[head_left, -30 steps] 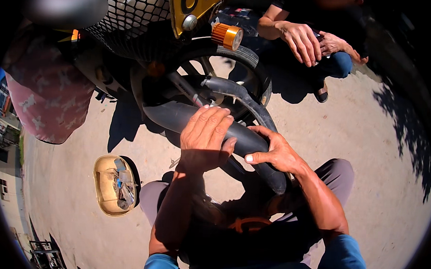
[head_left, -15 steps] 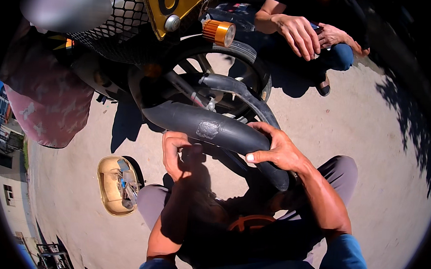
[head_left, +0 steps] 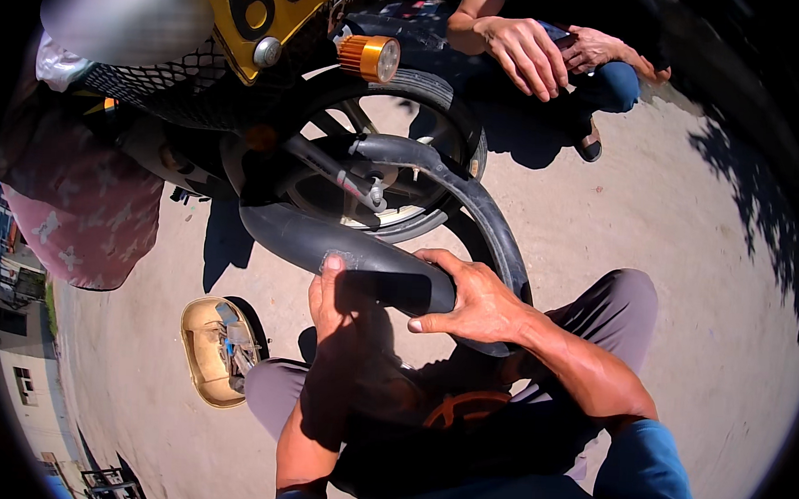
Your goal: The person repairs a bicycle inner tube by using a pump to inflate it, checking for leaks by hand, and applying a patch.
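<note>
A black inner tube [head_left: 296, 235], puffed out with air, loops from the motorbike's wheel [head_left: 426, 88] toward me. On its upper side is a roughened, shiny patch [head_left: 337, 261]. The thumb of my left hand [head_left: 329, 305] presses at this patch, its other fingers mostly hidden in shade and under the tube. My right hand [head_left: 483, 299] wraps round the tube farther right, thumb on the near side and fingers over the far side. A dark shadow falls on the stretch of tube between my hands.
A beige tub [head_left: 198, 338] holding several tools stands on the concrete at left. Close above are a yellow plate [head_left: 281, 13], an orange-ringed lamp [head_left: 373, 58] and a pink patterned cloth [head_left: 84, 233]. Another person's hands [head_left: 531, 58] show at upper right.
My left hand has come up from beneath the tube, and its thumb now lies at the patch. The tube has shifted left and turned slightly, with my right hand still round it.
</note>
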Motion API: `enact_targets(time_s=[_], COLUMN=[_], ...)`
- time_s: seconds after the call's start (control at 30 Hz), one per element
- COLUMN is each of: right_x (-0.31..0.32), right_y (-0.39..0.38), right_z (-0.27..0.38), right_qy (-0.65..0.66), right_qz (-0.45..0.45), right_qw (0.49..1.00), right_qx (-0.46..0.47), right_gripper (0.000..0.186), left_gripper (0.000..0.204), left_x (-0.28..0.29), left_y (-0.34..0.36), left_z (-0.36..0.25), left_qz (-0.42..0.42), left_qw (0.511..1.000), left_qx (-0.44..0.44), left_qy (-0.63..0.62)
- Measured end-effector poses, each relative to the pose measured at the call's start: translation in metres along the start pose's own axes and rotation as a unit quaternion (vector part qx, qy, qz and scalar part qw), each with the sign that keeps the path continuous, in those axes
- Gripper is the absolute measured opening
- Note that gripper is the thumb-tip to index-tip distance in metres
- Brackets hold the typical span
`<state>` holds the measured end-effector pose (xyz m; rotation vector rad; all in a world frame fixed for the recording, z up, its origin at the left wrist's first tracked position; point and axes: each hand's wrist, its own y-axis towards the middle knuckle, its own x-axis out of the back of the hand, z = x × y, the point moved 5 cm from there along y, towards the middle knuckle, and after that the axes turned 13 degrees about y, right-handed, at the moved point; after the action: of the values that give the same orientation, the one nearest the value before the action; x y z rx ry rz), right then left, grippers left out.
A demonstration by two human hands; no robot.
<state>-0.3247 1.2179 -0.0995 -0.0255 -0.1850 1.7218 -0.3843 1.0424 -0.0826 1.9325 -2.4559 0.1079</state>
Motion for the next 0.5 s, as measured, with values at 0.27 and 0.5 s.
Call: enact_targets(time_s=[0.27, 0.5], right_x=[-0.027, -0.054], right_y=[-0.031, -0.062], right_z=[-0.020, -0.047], right_qy=[-0.030, -0.139], right_qz=[0.049, 0.187], right_qw=[0.998, 0.972], right_qx=[0.028, 0.034], right_gripper=[0.089, 0.103], left_gripper=[0.047, 0.053], left_x=[0.038, 0.069], left_y=[0.005, -0.010], left_z=[0.030, 0.026], left_qz=[-0.061, -0.065], left_qw=[0.984, 0.971], left_qx=[0.065, 0.075], left_qy=[-0.153, -0.216])
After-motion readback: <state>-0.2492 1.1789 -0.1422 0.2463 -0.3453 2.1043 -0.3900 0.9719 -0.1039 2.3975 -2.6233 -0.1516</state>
